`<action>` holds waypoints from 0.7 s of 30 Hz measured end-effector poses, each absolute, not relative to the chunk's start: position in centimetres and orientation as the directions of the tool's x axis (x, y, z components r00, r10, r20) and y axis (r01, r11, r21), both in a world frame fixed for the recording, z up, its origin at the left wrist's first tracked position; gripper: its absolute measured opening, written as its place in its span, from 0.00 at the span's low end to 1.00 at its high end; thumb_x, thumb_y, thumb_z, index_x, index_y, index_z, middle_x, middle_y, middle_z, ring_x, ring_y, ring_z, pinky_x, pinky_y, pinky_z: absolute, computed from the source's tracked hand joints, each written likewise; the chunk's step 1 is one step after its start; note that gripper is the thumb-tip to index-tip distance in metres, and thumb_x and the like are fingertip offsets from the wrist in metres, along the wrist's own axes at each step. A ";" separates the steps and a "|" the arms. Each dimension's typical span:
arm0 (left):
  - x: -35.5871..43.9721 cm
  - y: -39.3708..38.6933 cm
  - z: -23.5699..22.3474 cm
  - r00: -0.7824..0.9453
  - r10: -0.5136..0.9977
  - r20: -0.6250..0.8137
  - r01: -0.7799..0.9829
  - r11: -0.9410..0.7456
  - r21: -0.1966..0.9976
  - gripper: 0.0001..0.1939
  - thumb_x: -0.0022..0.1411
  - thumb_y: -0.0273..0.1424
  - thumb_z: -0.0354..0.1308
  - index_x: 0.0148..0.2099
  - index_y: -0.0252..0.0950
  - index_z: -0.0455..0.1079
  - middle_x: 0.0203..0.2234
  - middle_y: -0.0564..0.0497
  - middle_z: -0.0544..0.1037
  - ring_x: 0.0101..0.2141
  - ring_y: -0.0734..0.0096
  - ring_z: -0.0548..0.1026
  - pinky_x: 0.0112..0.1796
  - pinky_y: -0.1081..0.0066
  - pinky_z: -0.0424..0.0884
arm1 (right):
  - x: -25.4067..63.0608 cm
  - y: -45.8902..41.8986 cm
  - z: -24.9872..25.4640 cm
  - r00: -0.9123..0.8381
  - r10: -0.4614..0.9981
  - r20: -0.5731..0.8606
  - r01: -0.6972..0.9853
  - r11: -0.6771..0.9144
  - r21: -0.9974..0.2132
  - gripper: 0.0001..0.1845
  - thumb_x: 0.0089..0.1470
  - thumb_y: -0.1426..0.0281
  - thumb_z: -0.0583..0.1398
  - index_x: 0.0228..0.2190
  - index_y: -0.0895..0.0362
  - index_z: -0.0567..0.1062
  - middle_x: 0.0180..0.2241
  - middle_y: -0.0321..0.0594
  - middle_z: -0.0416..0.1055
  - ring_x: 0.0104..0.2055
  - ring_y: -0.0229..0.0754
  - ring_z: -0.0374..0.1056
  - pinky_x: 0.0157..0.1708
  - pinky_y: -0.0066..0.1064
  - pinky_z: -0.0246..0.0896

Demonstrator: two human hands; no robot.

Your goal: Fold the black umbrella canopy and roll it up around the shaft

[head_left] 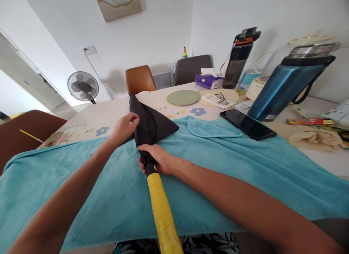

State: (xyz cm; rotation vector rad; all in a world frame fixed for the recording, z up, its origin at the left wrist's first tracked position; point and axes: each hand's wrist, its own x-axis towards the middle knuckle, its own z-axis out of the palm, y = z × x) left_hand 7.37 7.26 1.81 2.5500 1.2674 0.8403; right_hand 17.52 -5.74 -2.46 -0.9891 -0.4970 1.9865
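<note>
A folding umbrella lies over a turquoise towel [231,174] on the table, its yellow handle [162,210] pointing toward me. Its black canopy fabric [152,124] fans out into a pointed flap away from me. My right hand [156,159] is wrapped round the umbrella's black neck just above the handle. My left hand [124,128] pinches the left edge of the black fabric, fingers closed on it.
A black phone [247,123] lies on the towel's far right edge. Behind it stand a blue jug [286,88], a dark water bottle [238,61], a tissue box [208,81], glasses [221,98] and a green round mat [183,97]. Chairs and a fan [83,86] stand beyond the table.
</note>
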 end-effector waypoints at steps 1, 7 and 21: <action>9.3 6.9 1.8 0.546 0.734 0.404 0.645 -0.676 0.355 0.12 0.57 0.33 0.47 0.39 0.38 0.70 0.35 0.51 0.77 0.36 0.68 0.73 0.40 0.71 0.66 | 17.5 -5.8 -2.4 -0.330 0.825 -0.458 -0.509 -0.564 -0.650 0.09 0.52 0.67 0.55 0.26 0.60 0.64 0.19 0.36 0.64 0.17 0.36 0.63 0.15 0.30 0.63; 17.4 6.8 -0.8 0.888 0.426 0.175 0.412 -0.905 0.107 0.24 0.55 0.23 0.44 0.55 0.32 0.62 0.53 0.44 0.68 0.54 0.64 0.64 0.52 0.66 0.60 | 17.7 -5.8 -2.1 -0.347 0.820 -0.456 -0.520 -0.572 -0.634 0.06 0.53 0.68 0.53 0.28 0.59 0.64 0.18 0.36 0.64 0.17 0.37 0.62 0.15 0.30 0.63; 17.7 7.3 -1.4 0.878 0.416 0.237 0.382 -0.907 0.175 0.15 0.58 0.26 0.46 0.39 0.40 0.74 0.40 0.50 0.77 0.44 0.62 0.72 0.45 0.64 0.66 | 17.8 -5.5 -2.2 -0.362 0.802 -0.476 -0.510 -0.598 -0.619 0.05 0.53 0.69 0.52 0.29 0.59 0.64 0.19 0.35 0.64 0.17 0.36 0.62 0.15 0.29 0.62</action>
